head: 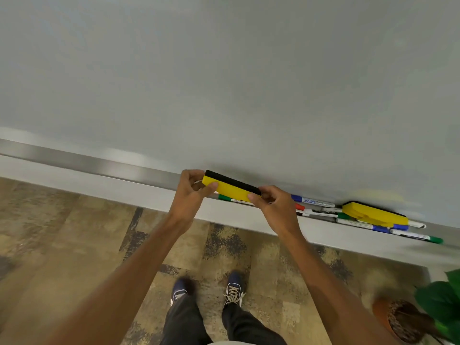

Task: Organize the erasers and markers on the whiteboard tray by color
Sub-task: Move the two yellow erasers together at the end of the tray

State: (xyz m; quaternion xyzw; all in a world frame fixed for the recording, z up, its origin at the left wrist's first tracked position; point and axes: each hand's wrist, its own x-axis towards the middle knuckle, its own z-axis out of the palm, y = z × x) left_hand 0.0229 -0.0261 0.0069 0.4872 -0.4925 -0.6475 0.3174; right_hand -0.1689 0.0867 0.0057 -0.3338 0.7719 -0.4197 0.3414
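Both hands hold a yellow eraser with a black felt edge (230, 187) just above the whiteboard tray (104, 168). My left hand (191, 192) pinches its left end and my right hand (272, 204) pinches its right end. Under the eraser lies a green-capped marker (232, 199). To the right, a blue marker (312, 201), a red cap (299, 207) and black and green markers lie mixed in the tray. A second yellow eraser (373, 213) rests on top of several markers, with a green-capped marker (420, 237) at the far right.
The grey whiteboard (224, 83) fills the upper view. The tray's left stretch holds nothing visible. Below are patterned carpet (74, 232), my two shoes, and a potted plant (423, 317) at the lower right.
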